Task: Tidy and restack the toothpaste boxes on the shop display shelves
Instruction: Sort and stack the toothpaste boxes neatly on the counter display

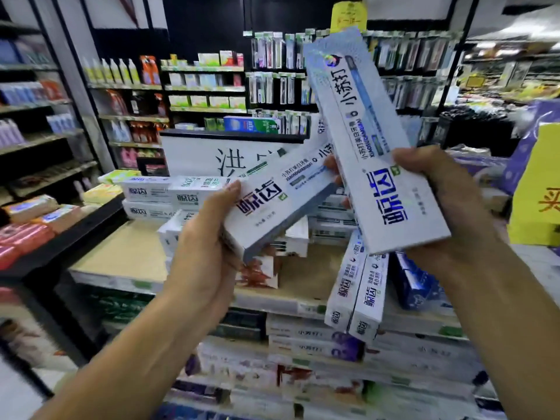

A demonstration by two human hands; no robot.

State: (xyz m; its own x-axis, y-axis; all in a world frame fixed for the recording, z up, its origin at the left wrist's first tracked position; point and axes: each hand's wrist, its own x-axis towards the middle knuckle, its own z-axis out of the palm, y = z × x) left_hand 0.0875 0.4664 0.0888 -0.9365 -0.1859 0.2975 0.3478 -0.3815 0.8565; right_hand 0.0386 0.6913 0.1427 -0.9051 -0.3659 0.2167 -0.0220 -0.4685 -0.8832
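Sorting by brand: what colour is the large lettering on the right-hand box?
Dark blue, on a white box; head view.

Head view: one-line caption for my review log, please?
Left hand grips a tilted white-and-blue cardboard toothpaste box, right hand a steeper matching box, above the pale wooden display shelf.

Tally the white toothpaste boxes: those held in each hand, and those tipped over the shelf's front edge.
Left-held box: 1
Right-held box: 1
Tipped boxes at shelf edge: 2
Total: 4
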